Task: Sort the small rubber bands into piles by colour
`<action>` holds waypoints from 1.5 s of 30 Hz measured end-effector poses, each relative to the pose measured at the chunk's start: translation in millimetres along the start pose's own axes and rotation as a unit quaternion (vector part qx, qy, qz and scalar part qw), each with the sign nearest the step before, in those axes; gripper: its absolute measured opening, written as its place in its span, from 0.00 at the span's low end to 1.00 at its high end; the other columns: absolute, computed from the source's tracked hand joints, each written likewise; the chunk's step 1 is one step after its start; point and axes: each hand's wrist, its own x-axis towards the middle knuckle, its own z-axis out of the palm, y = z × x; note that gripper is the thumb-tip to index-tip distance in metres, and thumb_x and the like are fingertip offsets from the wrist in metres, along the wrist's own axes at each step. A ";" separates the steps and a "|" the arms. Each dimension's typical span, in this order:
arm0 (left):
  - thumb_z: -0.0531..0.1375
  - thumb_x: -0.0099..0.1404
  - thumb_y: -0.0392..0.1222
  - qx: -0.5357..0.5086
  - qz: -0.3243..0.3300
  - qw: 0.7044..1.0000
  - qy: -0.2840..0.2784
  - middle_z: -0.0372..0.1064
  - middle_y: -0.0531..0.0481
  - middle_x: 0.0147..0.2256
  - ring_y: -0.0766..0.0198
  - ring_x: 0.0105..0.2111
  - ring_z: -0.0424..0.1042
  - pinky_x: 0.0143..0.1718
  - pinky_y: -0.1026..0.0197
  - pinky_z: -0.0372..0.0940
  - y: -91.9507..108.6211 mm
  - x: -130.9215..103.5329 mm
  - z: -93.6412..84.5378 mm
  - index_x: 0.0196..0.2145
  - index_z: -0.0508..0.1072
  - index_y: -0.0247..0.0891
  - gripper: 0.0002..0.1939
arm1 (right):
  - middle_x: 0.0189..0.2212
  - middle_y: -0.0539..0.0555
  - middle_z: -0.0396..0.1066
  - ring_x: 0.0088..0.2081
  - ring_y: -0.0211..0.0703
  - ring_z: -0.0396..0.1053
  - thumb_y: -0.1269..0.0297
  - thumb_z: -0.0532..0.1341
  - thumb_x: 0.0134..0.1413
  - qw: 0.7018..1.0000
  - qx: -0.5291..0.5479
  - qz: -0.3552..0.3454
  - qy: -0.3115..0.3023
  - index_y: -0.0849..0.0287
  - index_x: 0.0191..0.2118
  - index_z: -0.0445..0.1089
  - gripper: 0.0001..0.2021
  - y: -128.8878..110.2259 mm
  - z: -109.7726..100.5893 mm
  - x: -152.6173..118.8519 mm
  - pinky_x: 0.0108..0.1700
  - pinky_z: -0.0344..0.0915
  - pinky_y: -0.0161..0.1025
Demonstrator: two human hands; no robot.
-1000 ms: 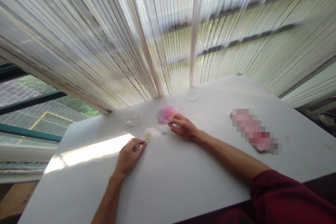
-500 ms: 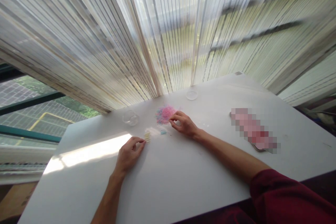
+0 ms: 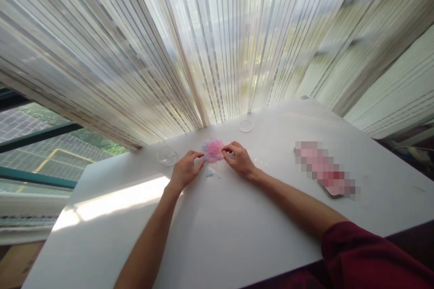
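A loose pile of small, thin pink and blue pieces point(image 3: 214, 149) lies near the far side of the white table point(image 3: 217, 235); their kind is too small to make out. At its left edge is my left hand point(image 3: 186, 170), thumb and forefinger apart, with nothing visible between them. My right hand point(image 3: 239, 161) touches the right edge of the pile with forefinger and thumb drawn together in a pinch; whatever is between the tips cannot be seen. Just in front of the pile sits a small group of light-blue pieces point(image 3: 209, 174). My left hand and wrist cover the spot where pale yellow pieces lay.
A clear round container point(image 3: 167, 156) stands left of the pile, and a clear round lid or dish point(image 3: 246, 126) lies behind it on the right. Farther right is a pink, blurred-out flat object point(image 3: 323, 169). A string curtain point(image 3: 217, 54) hangs along the table's far edge.
My left hand has moved forward and right, from beside the yellow pieces to the pile's left edge, and its fingers have parted. My right hand stays at the pile with little change.
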 end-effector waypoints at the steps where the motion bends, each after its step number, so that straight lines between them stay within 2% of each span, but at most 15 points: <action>1: 0.58 0.67 0.45 0.009 -0.005 1.000 -0.008 0.73 0.50 0.44 0.67 0.28 0.71 0.33 0.63 0.65 1.1 3.2 2.2 0.45 0.76 0.42 0.12 | 0.30 0.52 0.69 0.33 0.40 0.68 0.74 0.62 0.56 1.000 0.001 0.000 0.000 0.59 0.35 0.74 0.05 0.4 0.1 0.3 0.39 0.67 0.38; 5: 0.58 0.67 0.44 0.030 -0.010 0.999 -0.023 0.73 0.51 0.45 0.65 0.31 0.73 0.33 0.64 0.65 4.1 8.3 6.6 0.43 0.77 0.44 0.10 | 0.30 0.52 0.68 0.34 0.40 0.68 0.74 0.62 0.55 1.000 0.010 -0.004 0.002 0.58 0.35 0.74 0.05 2.2 -0.2 1.2 0.39 0.67 0.37; 14: 0.59 0.66 0.44 0.015 -0.010 1.000 -0.002 0.74 0.51 0.42 0.65 0.29 0.72 0.33 0.63 0.64 6.7 8.5 5.9 0.39 0.77 0.42 0.08 | 0.31 0.52 0.69 0.34 0.40 0.68 0.73 0.62 0.56 1.000 0.010 -0.017 0.000 0.58 0.35 0.74 0.04 3.5 1.0 0.0 0.39 0.67 0.37; 22: 0.61 0.65 0.45 -0.005 0.011 1.000 0.029 0.73 0.51 0.39 0.67 0.26 0.68 0.31 0.63 0.63 11.8 9.3 4.4 0.37 0.77 0.42 0.07 | 0.34 0.54 0.70 0.37 0.43 0.68 0.69 0.64 0.57 0.990 -0.017 -0.122 -0.061 0.59 0.40 0.73 0.05 -1.0 0.3 -3.5 0.43 0.68 0.40; 27: 0.61 0.65 0.45 -0.036 0.033 0.998 0.031 0.72 0.52 0.36 0.68 0.25 0.67 0.30 0.64 0.61 19.2 9.4 3.2 0.36 0.77 0.42 0.07 | 0.35 0.53 0.70 0.38 0.43 0.68 0.67 0.65 0.57 0.991 -0.017 -0.116 -0.065 0.56 0.42 0.73 0.07 1.9 2.6 -4.5 0.43 0.69 0.40; 31: 0.62 0.65 0.45 -0.064 0.046 0.997 0.025 0.72 0.52 0.36 0.68 0.25 0.66 0.30 0.64 0.60 22.9 9.7 3.7 0.36 0.77 0.42 0.07 | 0.34 0.53 0.70 0.37 0.42 0.69 0.67 0.64 0.58 0.991 -0.015 -0.114 -0.064 0.56 0.41 0.73 0.05 3.3 2.7 -3.9 0.43 0.69 0.40; 38: 0.61 0.65 0.46 -0.072 0.046 0.996 0.027 0.72 0.52 0.36 0.68 0.26 0.66 0.30 0.64 0.61 21.4 8.7 8.9 0.37 0.76 0.42 0.07 | 0.33 0.52 0.70 0.36 0.41 0.68 0.72 0.63 0.58 0.991 -0.011 -0.112 -0.068 0.57 0.37 0.73 0.03 5.5 3.5 -3.1 0.42 0.69 0.39; 45: 0.60 0.66 0.47 -0.068 0.037 0.997 0.023 0.72 0.51 0.37 0.67 0.26 0.67 0.31 0.63 0.62 21.4 8.5 8.6 0.36 0.76 0.42 0.08 | 0.32 0.53 0.70 0.36 0.41 0.69 0.72 0.63 0.57 0.993 -0.010 -0.096 -0.067 0.58 0.36 0.73 0.03 3.3 3.3 -3.2 0.41 0.68 0.39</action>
